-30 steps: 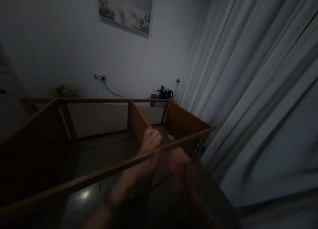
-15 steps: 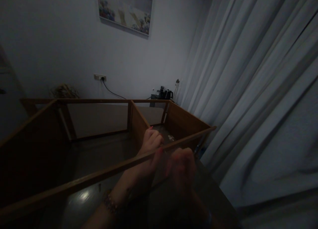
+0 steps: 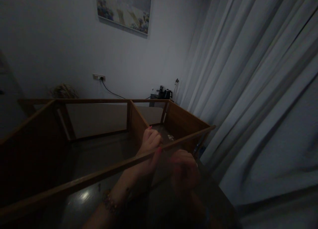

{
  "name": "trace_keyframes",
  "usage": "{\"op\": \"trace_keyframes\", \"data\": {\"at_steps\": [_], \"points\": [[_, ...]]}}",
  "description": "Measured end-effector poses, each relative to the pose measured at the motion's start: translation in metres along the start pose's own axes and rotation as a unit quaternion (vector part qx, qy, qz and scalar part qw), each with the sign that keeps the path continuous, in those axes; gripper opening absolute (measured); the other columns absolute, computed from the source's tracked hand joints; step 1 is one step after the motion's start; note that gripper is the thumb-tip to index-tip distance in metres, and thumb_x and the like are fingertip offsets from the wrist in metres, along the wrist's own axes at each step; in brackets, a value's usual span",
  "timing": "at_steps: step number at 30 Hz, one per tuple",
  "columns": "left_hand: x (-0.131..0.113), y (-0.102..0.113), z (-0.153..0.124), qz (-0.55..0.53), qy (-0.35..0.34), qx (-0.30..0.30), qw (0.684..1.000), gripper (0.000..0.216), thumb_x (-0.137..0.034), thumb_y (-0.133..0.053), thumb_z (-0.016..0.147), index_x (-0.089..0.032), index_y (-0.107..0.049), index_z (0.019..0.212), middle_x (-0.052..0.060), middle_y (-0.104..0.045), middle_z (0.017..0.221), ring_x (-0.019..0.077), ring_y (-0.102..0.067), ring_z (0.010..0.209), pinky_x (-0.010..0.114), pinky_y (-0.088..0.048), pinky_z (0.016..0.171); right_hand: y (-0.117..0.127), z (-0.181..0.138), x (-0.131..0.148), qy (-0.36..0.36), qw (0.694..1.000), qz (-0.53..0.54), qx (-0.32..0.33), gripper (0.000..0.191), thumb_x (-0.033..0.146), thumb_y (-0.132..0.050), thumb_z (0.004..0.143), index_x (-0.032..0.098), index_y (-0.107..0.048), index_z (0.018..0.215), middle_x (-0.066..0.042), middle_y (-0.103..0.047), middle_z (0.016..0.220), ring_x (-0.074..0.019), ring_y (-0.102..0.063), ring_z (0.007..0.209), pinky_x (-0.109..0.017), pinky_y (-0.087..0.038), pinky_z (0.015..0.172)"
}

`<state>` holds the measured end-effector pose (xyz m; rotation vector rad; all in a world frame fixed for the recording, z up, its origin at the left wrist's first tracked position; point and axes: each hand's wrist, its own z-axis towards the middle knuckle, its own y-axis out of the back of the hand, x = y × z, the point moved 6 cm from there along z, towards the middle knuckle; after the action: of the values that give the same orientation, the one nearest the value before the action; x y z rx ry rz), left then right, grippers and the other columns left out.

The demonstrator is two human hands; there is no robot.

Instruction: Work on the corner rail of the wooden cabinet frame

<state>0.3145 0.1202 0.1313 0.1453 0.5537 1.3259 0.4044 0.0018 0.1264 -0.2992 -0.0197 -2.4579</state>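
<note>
Head view: the change is all in the right hand point(image 3: 185, 169), just right of centre in the lower half. Half a second ago it stood higher with its fingers lifted toward the near rail point(image 3: 99, 174). Now it has dropped a little and moved right, its fingers folded into a loose fist just below the rail. It is blurred, so I cannot tell whether anything is pinched inside it.

The left hand point(image 3: 150, 143) has not shifted. It is curled over the rail at centre frame, with the thumb pressed along the rail's front edge and the knuckles behind. The camera has barely moved.

My reading is that the left hand steadies the rail while the right does small, quick work against it, and that work is not finished.

The rail runs from the lower left edge up to the right of centre and is the front member of the wooden frame point(image 3: 188, 119).

Counted:
- 2 hands, both the person's own
- 1 bracelet point(image 3: 109, 202) on the left wrist
- 1 frame with 1 divider point(image 3: 136, 121), which makes 2 bays
- a few pale bits point(image 3: 170, 137) in the right bay, too small to count
- 1 picture point(image 3: 124, 8) at top centre
- 1 socket point(image 3: 99, 77) with 1 cable point(image 3: 111, 91)
- 1 kettle point(image 3: 168, 94) among dark items by the far wall
- 1 curtain point(image 3: 248, 89) filling the right half
</note>
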Motion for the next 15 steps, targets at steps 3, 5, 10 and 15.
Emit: {"op": "trace_keyframes", "data": {"at_steps": [3,5,10,15], "points": [[-0.0005,0.0008,0.0003,0.0,0.001,0.001,1.0,0.038,-0.042,-0.018,0.114,-0.024,-0.045,0.095,0.005,-0.056,0.093,0.027,-0.05,0.104,0.053,-0.04,0.112,0.0012,0.0011,-0.0004,0.014,0.999,-0.028,0.014,0.019,0.038,-0.055,0.11,0.024,-0.064,0.1,0.001,-0.066,0.075,-0.0179,-0.065,0.068,-0.035,-0.054,0.065],[-0.0004,0.0007,0.0003,0.001,-0.001,0.0,1.0,0.039,-0.043,-0.017,0.114,-0.024,-0.046,0.095,0.005,-0.056,0.093,0.0272,-0.051,0.103,0.054,-0.04,0.112,0.0025,0.0015,-0.002,0.025,0.999,-0.043,0.022,0.019,0.037,-0.054,0.11,0.024,-0.064,0.101,0.001,-0.065,0.075,-0.0175,-0.064,0.067,-0.035,-0.053,0.065],[0.0022,-0.0011,0.0005,-0.009,0.018,0.015,1.0,0.036,-0.041,-0.023,0.112,-0.024,-0.049,0.094,0.007,-0.058,0.093,0.0281,-0.051,0.102,0.055,-0.043,0.111,0.0035,0.0003,-0.0079,0.055,0.996,-0.067,0.039,0.022,0.038,-0.047,0.112,0.025,-0.059,0.101,0.002,-0.065,0.076,-0.0174,-0.063,0.067,-0.037,-0.052,0.07],[0.0029,-0.0016,0.0011,-0.012,0.025,0.017,0.999,0.033,-0.039,-0.027,0.11,-0.024,-0.05,0.094,0.007,-0.059,0.093,0.0283,-0.052,0.103,0.056,-0.042,0.114,0.0045,0.0069,-0.0025,0.059,0.988,-0.133,0.049,0.03,0.037,-0.044,0.112,0.025,-0.051,0.085,0.006,-0.054,0.064,-0.0152,-0.053,0.06,-0.034,-0.041,0.067]]}}
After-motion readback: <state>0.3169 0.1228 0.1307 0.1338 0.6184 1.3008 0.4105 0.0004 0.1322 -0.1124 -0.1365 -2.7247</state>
